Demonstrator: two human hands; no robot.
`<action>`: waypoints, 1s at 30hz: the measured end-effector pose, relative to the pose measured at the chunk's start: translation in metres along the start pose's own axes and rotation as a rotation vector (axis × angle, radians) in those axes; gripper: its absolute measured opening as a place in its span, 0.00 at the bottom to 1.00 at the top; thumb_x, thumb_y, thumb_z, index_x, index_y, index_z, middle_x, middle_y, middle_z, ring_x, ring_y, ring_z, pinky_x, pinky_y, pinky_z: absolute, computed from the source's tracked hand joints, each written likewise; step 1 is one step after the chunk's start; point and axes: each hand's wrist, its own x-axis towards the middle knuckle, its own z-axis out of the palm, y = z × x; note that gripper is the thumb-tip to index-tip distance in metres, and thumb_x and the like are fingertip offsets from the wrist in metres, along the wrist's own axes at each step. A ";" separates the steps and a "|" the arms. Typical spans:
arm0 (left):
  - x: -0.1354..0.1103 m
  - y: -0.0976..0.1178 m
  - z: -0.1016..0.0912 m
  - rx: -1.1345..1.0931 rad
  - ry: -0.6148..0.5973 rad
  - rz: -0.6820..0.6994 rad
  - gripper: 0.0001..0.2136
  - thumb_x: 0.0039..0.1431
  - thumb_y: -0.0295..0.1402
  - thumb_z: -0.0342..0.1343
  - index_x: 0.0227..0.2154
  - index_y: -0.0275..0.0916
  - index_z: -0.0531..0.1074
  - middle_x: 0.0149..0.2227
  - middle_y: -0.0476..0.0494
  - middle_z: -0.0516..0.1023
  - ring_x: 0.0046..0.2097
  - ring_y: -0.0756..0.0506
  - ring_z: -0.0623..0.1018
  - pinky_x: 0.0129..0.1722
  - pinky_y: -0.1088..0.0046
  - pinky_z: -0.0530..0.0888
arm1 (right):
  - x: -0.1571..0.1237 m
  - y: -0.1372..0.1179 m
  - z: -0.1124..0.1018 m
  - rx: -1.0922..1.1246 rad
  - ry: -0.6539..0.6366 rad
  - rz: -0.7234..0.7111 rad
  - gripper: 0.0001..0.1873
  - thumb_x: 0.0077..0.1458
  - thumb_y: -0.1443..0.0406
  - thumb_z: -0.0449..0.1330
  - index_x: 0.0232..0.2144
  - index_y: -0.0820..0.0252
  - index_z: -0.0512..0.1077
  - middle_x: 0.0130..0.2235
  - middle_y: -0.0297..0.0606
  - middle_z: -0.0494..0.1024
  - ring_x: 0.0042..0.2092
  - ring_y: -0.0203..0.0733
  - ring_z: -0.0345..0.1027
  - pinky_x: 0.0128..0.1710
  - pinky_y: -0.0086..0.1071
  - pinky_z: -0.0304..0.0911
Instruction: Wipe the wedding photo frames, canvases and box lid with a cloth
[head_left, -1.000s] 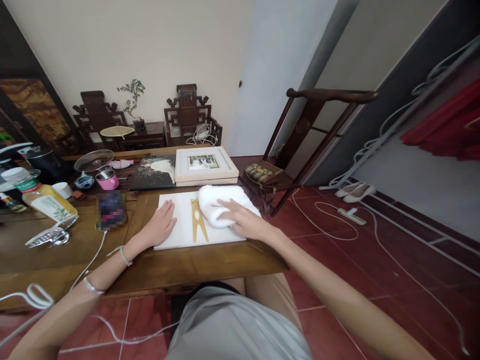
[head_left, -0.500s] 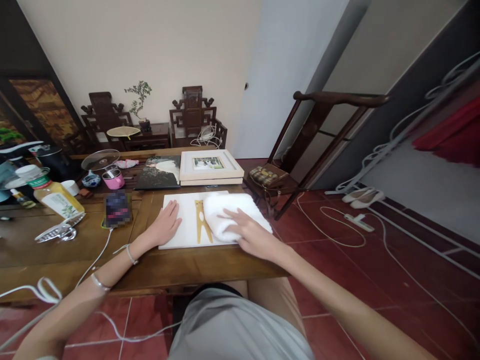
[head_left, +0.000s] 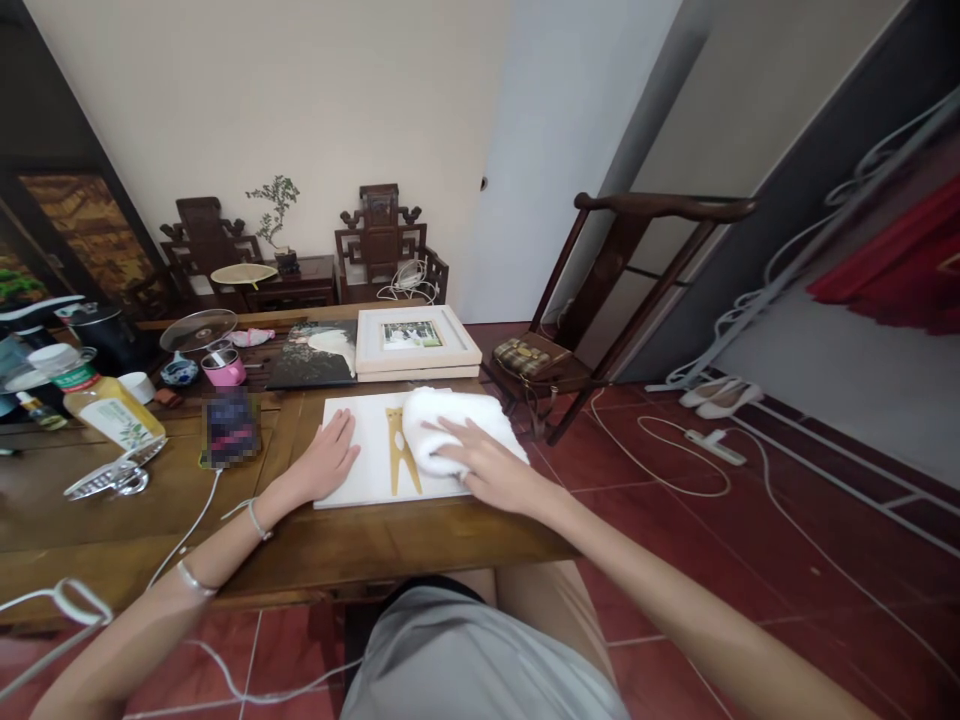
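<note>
A flat white board (head_left: 367, 470) lies near the front edge of the wooden table, with a tan, long-legged cat figure (head_left: 395, 450) on it. My left hand (head_left: 334, 455) rests flat on the board's left part, fingers stretched out. On the right side a fluffy white towel (head_left: 457, 405), folded into a thick pad, covers part of the board. My right hand (head_left: 487, 460) presses down on this towel, its fingers sunk into the pile and the thumb at the near side. The towel's left edge touches or overlaps the cat figure; which one I cannot tell.
Behind the board are a pale picture frame (head_left: 416, 340) and a dark picture panel (head_left: 315, 352). Leftward stand a pink cup (head_left: 225, 368), a bottle of yellow liquid (head_left: 112, 410) and a clear hair claw (head_left: 120, 472). A chair (head_left: 592, 300) bearing a bag (head_left: 529, 358) stands right.
My right hand and the towel have shifted slightly left over the board, and the towel's right edge has drawn in. My left hand stays in place. The view has moved a little.
</note>
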 end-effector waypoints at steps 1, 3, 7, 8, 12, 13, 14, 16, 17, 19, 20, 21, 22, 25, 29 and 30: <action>0.000 0.000 0.000 0.001 -0.001 0.004 0.30 0.69 0.44 0.33 0.66 0.27 0.48 0.69 0.29 0.44 0.70 0.37 0.44 0.66 0.52 0.50 | 0.013 0.007 0.003 -0.017 0.001 0.001 0.36 0.40 0.79 0.49 0.53 0.60 0.70 0.67 0.44 0.54 0.69 0.55 0.40 0.63 0.62 0.41; 0.000 -0.001 0.000 0.000 -0.003 0.013 0.30 0.69 0.44 0.32 0.66 0.27 0.47 0.69 0.29 0.43 0.70 0.37 0.43 0.66 0.51 0.50 | 0.038 0.018 0.008 -0.053 0.033 0.048 0.34 0.42 0.78 0.49 0.54 0.62 0.70 0.66 0.48 0.57 0.68 0.57 0.43 0.62 0.63 0.42; 0.000 -0.003 0.001 -0.010 0.007 0.018 0.31 0.69 0.45 0.32 0.66 0.27 0.47 0.69 0.28 0.44 0.70 0.36 0.44 0.66 0.51 0.50 | 0.065 0.027 0.010 -0.098 0.077 0.098 0.32 0.45 0.78 0.50 0.53 0.63 0.71 0.61 0.51 0.66 0.66 0.57 0.48 0.62 0.60 0.45; 0.001 -0.003 0.002 -0.014 0.012 0.019 0.31 0.69 0.45 0.32 0.66 0.28 0.47 0.69 0.29 0.44 0.70 0.36 0.44 0.66 0.50 0.50 | 0.064 0.027 0.010 -0.098 0.076 0.097 0.31 0.45 0.78 0.50 0.52 0.63 0.71 0.61 0.50 0.67 0.66 0.57 0.49 0.62 0.60 0.45; 0.001 -0.001 0.001 -0.018 0.013 0.010 0.31 0.69 0.44 0.33 0.66 0.27 0.47 0.69 0.28 0.44 0.70 0.36 0.44 0.66 0.51 0.50 | 0.032 0.007 0.010 -0.059 0.057 0.034 0.32 0.41 0.78 0.50 0.49 0.59 0.73 0.64 0.45 0.63 0.68 0.55 0.45 0.62 0.61 0.42; 0.000 0.001 0.001 -0.016 0.008 0.002 0.31 0.69 0.44 0.33 0.66 0.26 0.47 0.69 0.28 0.43 0.70 0.36 0.43 0.66 0.52 0.49 | 0.019 -0.001 0.010 -0.044 0.052 0.011 0.32 0.40 0.79 0.49 0.48 0.58 0.74 0.64 0.43 0.62 0.68 0.55 0.43 0.63 0.62 0.41; 0.000 0.002 0.000 -0.014 0.004 -0.006 0.31 0.69 0.43 0.33 0.66 0.25 0.47 0.69 0.27 0.43 0.70 0.36 0.43 0.66 0.52 0.49 | 0.006 -0.011 0.010 -0.031 0.041 -0.011 0.32 0.39 0.79 0.49 0.47 0.58 0.74 0.65 0.41 0.61 0.68 0.54 0.42 0.63 0.62 0.40; 0.001 0.004 -0.001 -0.010 -0.005 -0.017 0.31 0.68 0.43 0.33 0.66 0.24 0.47 0.69 0.27 0.42 0.70 0.37 0.42 0.66 0.52 0.48 | -0.020 -0.029 0.008 -0.021 0.006 -0.028 0.32 0.38 0.79 0.49 0.45 0.57 0.75 0.65 0.40 0.60 0.69 0.53 0.39 0.64 0.62 0.38; 0.001 0.004 -0.001 -0.007 -0.007 -0.019 0.30 0.68 0.42 0.33 0.66 0.24 0.47 0.69 0.27 0.42 0.70 0.37 0.42 0.66 0.52 0.48 | -0.031 -0.038 0.007 -0.023 -0.007 -0.038 0.32 0.37 0.79 0.49 0.44 0.58 0.76 0.65 0.41 0.59 0.69 0.53 0.38 0.64 0.62 0.37; 0.001 0.004 -0.001 -0.004 -0.010 -0.018 0.30 0.68 0.42 0.33 0.66 0.24 0.47 0.69 0.27 0.42 0.70 0.36 0.43 0.66 0.52 0.48 | -0.047 -0.049 0.004 -0.030 -0.043 -0.064 0.31 0.36 0.79 0.50 0.43 0.59 0.76 0.66 0.40 0.58 0.69 0.54 0.36 0.64 0.62 0.36; 0.001 0.004 -0.001 -0.005 -0.010 -0.016 0.30 0.68 0.42 0.33 0.66 0.24 0.47 0.69 0.27 0.42 0.70 0.36 0.43 0.66 0.52 0.49 | -0.051 -0.052 0.002 -0.030 -0.060 -0.074 0.31 0.35 0.79 0.50 0.42 0.58 0.76 0.66 0.39 0.58 0.69 0.54 0.36 0.65 0.62 0.36; 0.001 0.003 0.000 -0.006 -0.008 -0.012 0.30 0.69 0.43 0.33 0.66 0.24 0.47 0.69 0.27 0.43 0.70 0.36 0.43 0.66 0.51 0.49 | -0.052 -0.054 0.000 -0.025 -0.076 -0.080 0.32 0.35 0.79 0.50 0.43 0.58 0.76 0.66 0.39 0.58 0.69 0.54 0.37 0.65 0.61 0.36; 0.001 0.003 0.000 -0.007 -0.004 -0.007 0.30 0.69 0.43 0.33 0.66 0.25 0.47 0.69 0.27 0.43 0.70 0.36 0.43 0.66 0.51 0.49 | -0.052 -0.053 -0.002 -0.015 -0.088 -0.082 0.32 0.35 0.79 0.50 0.43 0.57 0.76 0.66 0.38 0.58 0.69 0.53 0.38 0.65 0.60 0.37; 0.001 0.001 -0.001 -0.006 0.004 0.009 0.30 0.69 0.43 0.33 0.66 0.26 0.47 0.69 0.28 0.43 0.70 0.36 0.43 0.66 0.52 0.50 | -0.037 -0.044 -0.005 0.021 -0.082 -0.065 0.33 0.36 0.79 0.50 0.45 0.56 0.75 0.65 0.39 0.60 0.68 0.52 0.42 0.65 0.60 0.40; 0.001 0.000 -0.001 -0.007 -0.031 0.007 0.30 0.69 0.42 0.33 0.66 0.26 0.46 0.70 0.29 0.41 0.70 0.37 0.42 0.66 0.52 0.48 | 0.002 -0.023 0.000 0.011 -0.021 -0.018 0.33 0.39 0.79 0.49 0.49 0.58 0.73 0.65 0.43 0.60 0.68 0.55 0.44 0.63 0.61 0.42; 0.001 -0.001 0.000 -0.008 -0.033 0.006 0.30 0.69 0.42 0.33 0.66 0.26 0.46 0.70 0.29 0.41 0.70 0.37 0.42 0.66 0.52 0.48 | 0.014 -0.018 0.002 0.000 -0.010 -0.010 0.33 0.40 0.78 0.50 0.50 0.59 0.73 0.65 0.45 0.60 0.68 0.56 0.45 0.63 0.62 0.42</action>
